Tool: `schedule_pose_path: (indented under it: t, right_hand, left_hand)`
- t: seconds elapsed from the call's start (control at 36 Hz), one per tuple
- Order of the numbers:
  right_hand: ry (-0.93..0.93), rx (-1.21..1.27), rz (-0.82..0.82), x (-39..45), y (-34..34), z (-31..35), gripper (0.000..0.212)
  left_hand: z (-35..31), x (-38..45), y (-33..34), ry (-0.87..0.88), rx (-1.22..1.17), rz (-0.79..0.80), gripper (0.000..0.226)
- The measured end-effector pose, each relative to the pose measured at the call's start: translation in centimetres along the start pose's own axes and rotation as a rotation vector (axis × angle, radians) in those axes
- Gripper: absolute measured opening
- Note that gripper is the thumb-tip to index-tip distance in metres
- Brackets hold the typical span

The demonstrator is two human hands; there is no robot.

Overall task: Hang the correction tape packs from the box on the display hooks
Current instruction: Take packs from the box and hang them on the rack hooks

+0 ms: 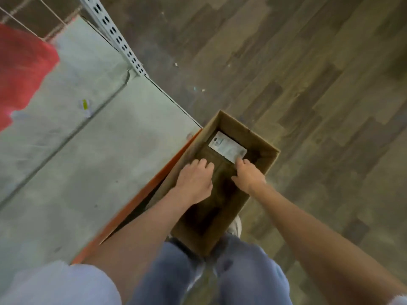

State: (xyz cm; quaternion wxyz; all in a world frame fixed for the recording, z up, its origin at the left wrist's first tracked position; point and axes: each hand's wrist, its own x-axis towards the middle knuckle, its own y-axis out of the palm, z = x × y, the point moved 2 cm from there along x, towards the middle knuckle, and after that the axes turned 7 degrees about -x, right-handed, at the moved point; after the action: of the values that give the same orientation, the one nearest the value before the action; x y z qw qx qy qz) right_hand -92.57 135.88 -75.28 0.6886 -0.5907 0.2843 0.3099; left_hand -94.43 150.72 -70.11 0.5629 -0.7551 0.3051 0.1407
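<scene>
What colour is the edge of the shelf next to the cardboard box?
Orange, seen in the head view: the shelf edge runs along the left side of the box.
</scene>
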Motion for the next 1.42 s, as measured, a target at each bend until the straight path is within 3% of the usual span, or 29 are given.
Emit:
schedule_pose_path:
  t: [0.22, 0.39, 0.5, 0.58, 0.72, 0.86, 1.0, 1.22, 1.42]
  right_hand:
    - [0.008, -0.133, 0.004, 15.3, 7.5, -1.8, 0.044]
    - [0.048, -0.187, -0.020, 22.9, 10.3, -2.1, 0.079]
    - [0.115, -0.310, -0.111, 23.9, 10.5, -1.6, 0.061]
    - [0.074, -0.311, -0.049, 22.4, 10.3, -1.3, 0.050]
    - [-0.002, -0.178, 0.046, 14.8, 10.1, 0.2, 0.032]
    - [0.063, 0.309, 0.039, 6.2, 6.5, 1.7, 0.037]
    - [0.145, 0.735, 0.045, -2.5, 0.7, 2.9, 0.044]
    - [0.112, 1.012, 0.050, -14.9, -11.4, 4.3, 0.037]
    - [-0.075, 1.114, 0.073, -23.4, -21.6, 7.1, 0.036]
  left_hand:
    - [5.3, 10.0, 11.9, -0.073, 0.048, 0.151, 0.046]
    - [8.3, 14.0, 16.6, -0.083, 0.056, 0.146, 0.046]
    - [9.1, 14.0, 17.7, -0.075, 0.046, 0.173, 0.046]
    - [9.0, 12.6, 17.1, -0.084, 0.025, 0.158, 0.042]
    - [7.2, 8.1, 13.6, -0.118, 0.023, 0.160, 0.041]
    - [4.1, 2.0, 7.9, -0.097, 0.034, 0.123, 0.044]
    - [0.7, -3.8, 0.7, -0.218, -0.170, 0.050, 0.035]
    - [-4.4, -12.3, -12.4, -0.341, -0.389, -0.051, 0.022]
    - [-8.4, -18.0, -23.1, -0.418, -0.796, -0.226, 0.041]
